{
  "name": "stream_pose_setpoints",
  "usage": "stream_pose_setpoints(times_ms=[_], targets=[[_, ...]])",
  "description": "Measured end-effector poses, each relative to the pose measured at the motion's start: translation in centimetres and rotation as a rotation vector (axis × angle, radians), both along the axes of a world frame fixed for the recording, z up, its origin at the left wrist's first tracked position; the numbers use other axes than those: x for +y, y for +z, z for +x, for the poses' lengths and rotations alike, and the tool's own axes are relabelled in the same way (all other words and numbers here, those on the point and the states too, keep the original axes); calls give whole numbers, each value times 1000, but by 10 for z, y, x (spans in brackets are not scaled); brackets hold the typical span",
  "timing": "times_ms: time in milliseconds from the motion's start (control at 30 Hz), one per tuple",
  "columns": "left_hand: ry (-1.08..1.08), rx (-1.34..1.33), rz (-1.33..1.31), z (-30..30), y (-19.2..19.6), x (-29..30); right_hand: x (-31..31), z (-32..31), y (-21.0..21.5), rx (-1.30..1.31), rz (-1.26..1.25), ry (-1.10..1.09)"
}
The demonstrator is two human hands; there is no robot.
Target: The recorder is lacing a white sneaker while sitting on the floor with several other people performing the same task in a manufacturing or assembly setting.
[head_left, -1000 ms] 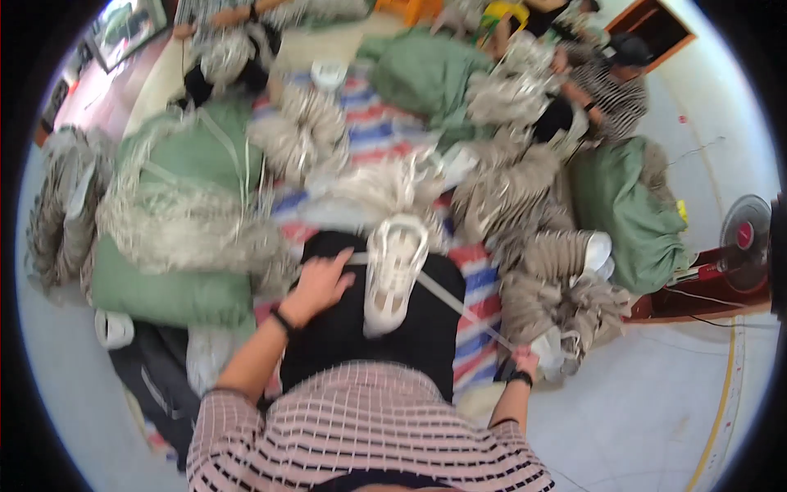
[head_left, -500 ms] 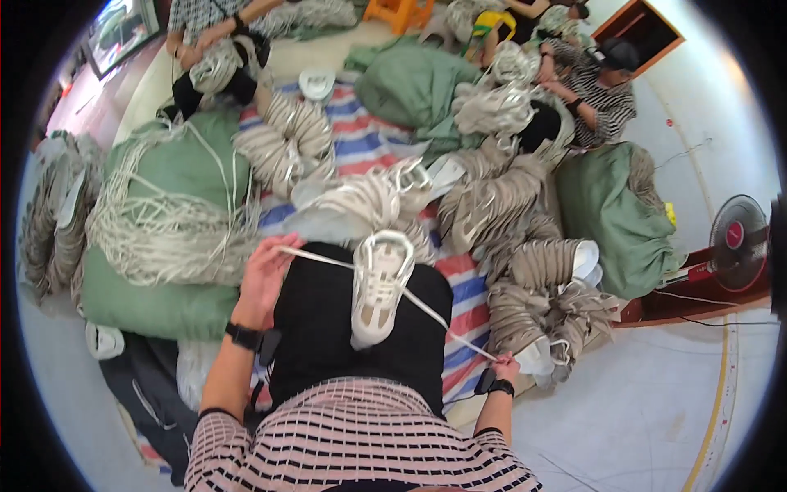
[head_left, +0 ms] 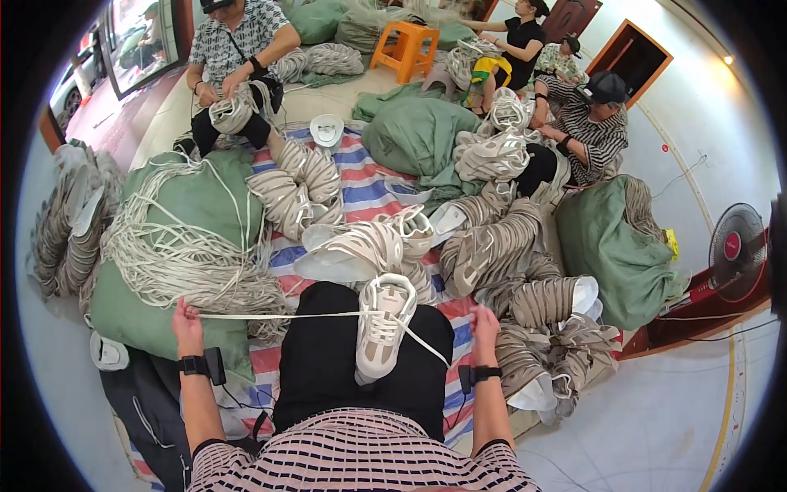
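From where I stand, the seated person's left hand [head_left: 188, 326] is held well out to the side, its thumb and forefinger pinching one end of a cream shoelace [head_left: 279, 316]. The lace runs taut and almost level from those fingers to a beige and white sneaker upper [head_left: 381, 332], which sits between the two hands on the black trousers [head_left: 320, 361], its toe toward the wearer's body and its laces crossing the front. Another length of lace slants out of the upper toward the right hand [head_left: 484, 325], and its end lies on the trousers, short of that hand.

The right hand is raised just beyond the right thigh with its fingers bent; they are blurred, and I cannot tell whether they are pressed together or pinching anything. A dark wristband [head_left: 194, 366] sits below the left fingers.

Right by the left fingers bulges a green sack [head_left: 156, 324], with a loose heap of cream laces [head_left: 184, 254] draped over it, beyond the fingertips. To the right of the right fingers stand nested shoe uppers [head_left: 553, 302], and farther right a fan [head_left: 735, 246]. Ahead of both hands, more uppers lie on a striped sheet [head_left: 369, 193]. Well past the left fingers, a co-worker in a patterned shirt [head_left: 254, 37] bends over a shoe upper; an orange stool [head_left: 405, 51] stands farther back.
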State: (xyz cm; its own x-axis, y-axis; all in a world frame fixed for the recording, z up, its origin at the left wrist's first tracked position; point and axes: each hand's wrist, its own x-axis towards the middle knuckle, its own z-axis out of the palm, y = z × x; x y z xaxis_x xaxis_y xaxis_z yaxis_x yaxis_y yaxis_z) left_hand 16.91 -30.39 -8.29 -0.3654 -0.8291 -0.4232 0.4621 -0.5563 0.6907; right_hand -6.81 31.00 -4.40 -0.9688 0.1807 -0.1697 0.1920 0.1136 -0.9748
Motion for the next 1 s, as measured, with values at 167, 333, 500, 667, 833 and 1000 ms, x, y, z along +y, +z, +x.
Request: stream_pose_setpoints(times_ms=[167,333,500,667,833,1000], targets=[[163,-294,-54,14,26,25,-76,-19,22,63,-49,340],[-150,-750,-1178,-28,55,111,-129,-14,42,754,751,790],[-878,-474,-1162,-84,77,202,-159,-4,29,818,830,860],[-1098,-260,-1253,-140,66,248,-169,8,46,665,916,894],[-1279,-355,-1237,-153,61,272,-160,10,37,633,745,920],[-1299,-327,-1276,-142,54,279,-164,12,44,487,631,944]])
